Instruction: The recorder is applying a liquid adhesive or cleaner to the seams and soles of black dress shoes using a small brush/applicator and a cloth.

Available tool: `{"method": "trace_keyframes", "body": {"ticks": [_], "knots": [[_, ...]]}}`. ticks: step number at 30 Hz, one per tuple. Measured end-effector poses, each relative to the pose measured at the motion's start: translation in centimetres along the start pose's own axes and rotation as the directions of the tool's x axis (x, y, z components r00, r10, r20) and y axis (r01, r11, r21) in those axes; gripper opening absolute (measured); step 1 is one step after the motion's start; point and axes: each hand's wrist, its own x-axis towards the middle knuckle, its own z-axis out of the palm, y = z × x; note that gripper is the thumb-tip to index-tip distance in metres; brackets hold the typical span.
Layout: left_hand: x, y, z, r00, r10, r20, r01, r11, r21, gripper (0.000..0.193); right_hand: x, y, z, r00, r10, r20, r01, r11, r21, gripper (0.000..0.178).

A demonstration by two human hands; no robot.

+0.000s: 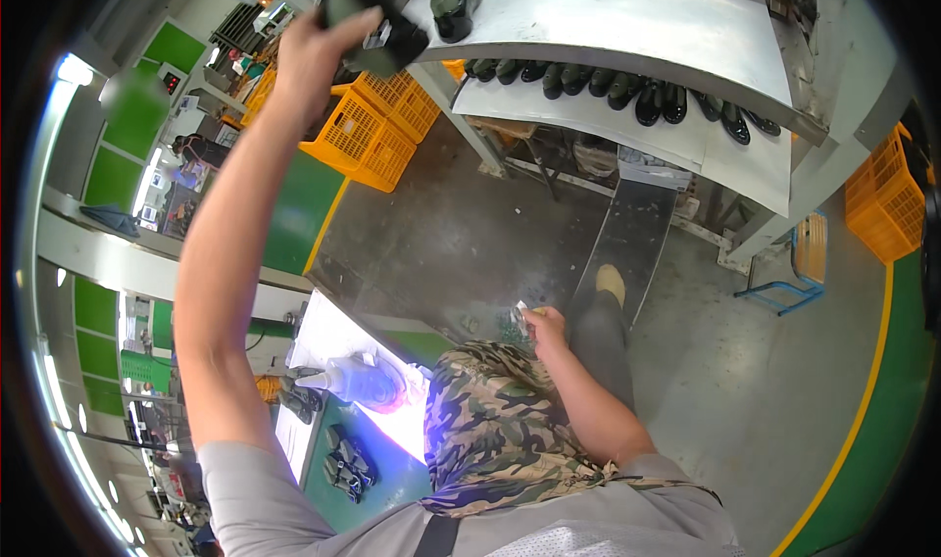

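Note:
Raised high at the far left, my left hand [312, 52] is closed around a dark green and black shoe [368, 18], partly blurred and cut by the top edge. Just right of it, a pair of similar shoes [453, 10] stands on the end of the white upper shelf [608, 13]. Low in front of my camouflage apron [505, 420], my right hand [549, 330] is closed with a small whitish thing [521, 307] at the fingertips. Its kind is too small to make out.
Several black and green shoes [618, 89] line the lower shelf [627, 126]. Yellow crates [363, 141] stand behind my left arm, another crate [880, 199] at the right. A lit bench holds a squeeze bottle [363, 383]; dark shoes [348, 462] lie nearby. A blue-legged stool [806, 258] stands right.

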Motion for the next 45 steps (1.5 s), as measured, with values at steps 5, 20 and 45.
{"method": "trace_keyframes", "body": {"ticks": [5, 20, 45], "knots": [[9.3, 5.0, 5.5, 0.843, -0.050, 0.536, 0.117, 0.989, -0.091, 0.053, 1.5, 0.3, -0.2, 0.997, -0.029, 0.073, 0.029, 1.000, -0.009, 0.020], [-40.9, -13.8, -1.5, 0.984, -0.107, -0.141, 0.148, 0.934, 0.324, 0.056, 4.7, 1.8, -2.0, 0.992, 0.108, 0.061, -0.098, 0.985, -0.143, 0.020], [-82.9, -34.8, -25.0, 0.202, -0.905, -0.375, 0.847, -0.030, 0.530, 0.082, -3.7, 0.0, 5.5, 0.985, 0.170, 0.013, -0.126, 0.775, -0.620, 0.022]]}}
